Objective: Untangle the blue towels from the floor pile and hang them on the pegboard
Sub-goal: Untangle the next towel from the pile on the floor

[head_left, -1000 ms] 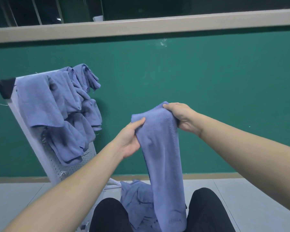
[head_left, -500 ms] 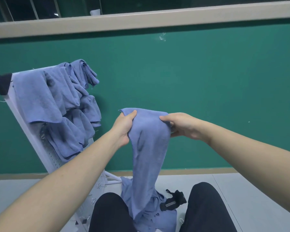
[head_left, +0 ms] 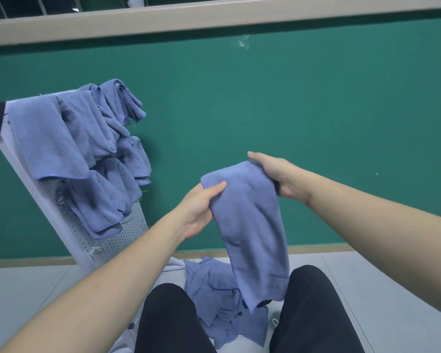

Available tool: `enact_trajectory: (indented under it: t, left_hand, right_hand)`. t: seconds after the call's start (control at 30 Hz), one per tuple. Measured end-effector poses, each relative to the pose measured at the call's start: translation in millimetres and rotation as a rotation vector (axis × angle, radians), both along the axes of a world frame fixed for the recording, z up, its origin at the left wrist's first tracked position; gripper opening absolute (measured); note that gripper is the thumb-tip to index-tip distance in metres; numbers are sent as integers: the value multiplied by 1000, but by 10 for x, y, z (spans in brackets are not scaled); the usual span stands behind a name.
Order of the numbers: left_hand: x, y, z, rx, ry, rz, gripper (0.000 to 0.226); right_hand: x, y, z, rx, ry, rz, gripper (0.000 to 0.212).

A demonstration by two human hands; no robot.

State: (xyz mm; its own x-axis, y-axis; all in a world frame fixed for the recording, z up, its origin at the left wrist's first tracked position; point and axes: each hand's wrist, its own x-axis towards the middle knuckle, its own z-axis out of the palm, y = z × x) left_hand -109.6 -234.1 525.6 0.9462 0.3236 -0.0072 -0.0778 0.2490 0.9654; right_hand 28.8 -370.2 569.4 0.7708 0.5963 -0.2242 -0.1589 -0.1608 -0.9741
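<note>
- A blue towel (head_left: 250, 225) is hanging lengthwise in front of the person, held up by its top edge between both hands.
- The left hand (head_left: 197, 208) is gripping the towel's upper left corner, the thumb lying across the near face of the cloth and the fingers curling behind it.
- The right hand (head_left: 278, 174) is holding the upper right corner, slightly higher than the left; its fingers are wrapping over the top edge, with the cloth bunching under the palm.
- Between the two grips the top edge is sagging only a little, sloping down from the right hand toward the left hand.
- Below the hands the towel is falling as one long, narrow, loosely folded strip, its lower end dangling between the person's knees (head_left: 313, 309), which are in dark trousers.
- That lower end is hanging in front of the floor pile (head_left: 214, 296) of crumpled blue towels; whether it is touching the pile cannot be told.
- The white pegboard (head_left: 117, 240) is leaning to the left of the hands, well apart from the held towel.
- Several hung towels (head_left: 87, 154) are draping over the pegboard's top and front, overlapping one another.
- A green wall (head_left: 290, 103) is standing behind everything, and the grey floor (head_left: 392, 289) is running beneath the pile.
</note>
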Motion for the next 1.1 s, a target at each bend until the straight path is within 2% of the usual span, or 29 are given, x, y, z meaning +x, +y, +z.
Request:
enact_trajectory:
  t: [0.07,0.17,0.27,0.43,0.5,0.6,0.73,0.87,0.93,1.03,1.1]
  left_hand:
    - [58,-12,69,-19,-7,49,18]
    - [145,19,116,-68,32,133,21]
    - [182,71,141,-124,60,213,19]
    - [132,178,137,-83,198,293,23]
    - [90,205,131,-36,267,249,26]
    - [27,245,149,-13,367,71,33]
    - [-28,286,143,19,452,-40,15]
    - [29,296,71,-13,421,9,9]
    - [60,253,49,-61,394,35,6]
    - [102,185,36,-137,331,96,9]
    - [135,178,27,-167,264,138,16]
  right_hand:
    - [-20,-59,7,-59,12,157,59]
    - [-29,-141,-45,-176,-62,314,56]
    - [11,-177,-125,-187,-109,324,43]
    - [-41,-156,-142,-142,-166,280,26]
    - [-73,-113,-152,-129,-196,234,27]
    - [-83,-60,-169,-125,-219,142,29]
    - [-44,-44,-163,-163,-199,81,29]
    - [18,-80,-165,-167,-67,93,34]
    - [18,-143,-168,-163,-27,186,37]
    - [-16,-220,-195,-201,-40,339,31]
    - [-35,-225,-237,-186,-30,353,43]
